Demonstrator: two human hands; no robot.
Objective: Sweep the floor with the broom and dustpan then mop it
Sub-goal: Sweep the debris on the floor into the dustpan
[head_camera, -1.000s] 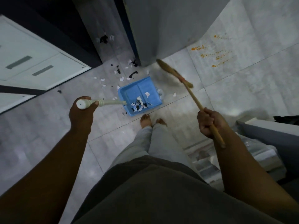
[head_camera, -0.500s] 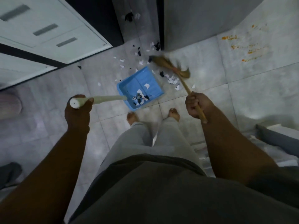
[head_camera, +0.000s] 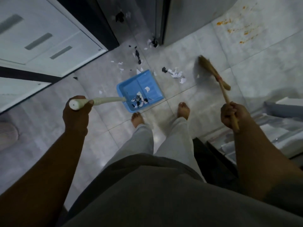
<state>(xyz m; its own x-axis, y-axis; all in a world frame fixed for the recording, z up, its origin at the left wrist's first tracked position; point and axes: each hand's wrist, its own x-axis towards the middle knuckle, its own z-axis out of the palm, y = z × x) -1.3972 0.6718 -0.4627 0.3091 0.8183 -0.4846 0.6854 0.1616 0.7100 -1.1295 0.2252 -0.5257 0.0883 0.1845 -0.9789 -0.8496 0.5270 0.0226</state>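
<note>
Broom [head_camera: 213, 73], gripped by the right hand [head_camera: 232, 114], looks light and stiff-handled; left hand [head_camera: 77, 112] clasps the dustpan [head_camera: 139, 90] handle's end, scraps [head_camera: 175, 74] flimsy.

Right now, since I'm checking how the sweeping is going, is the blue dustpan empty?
No, the dustpan holds a heap of black and white scraps at its handle end.

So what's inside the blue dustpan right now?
The blue dustpan holds a heap of white and black scraps at its handle end, plus one white scrap farther forward. Anything under the heap is covered.
</note>
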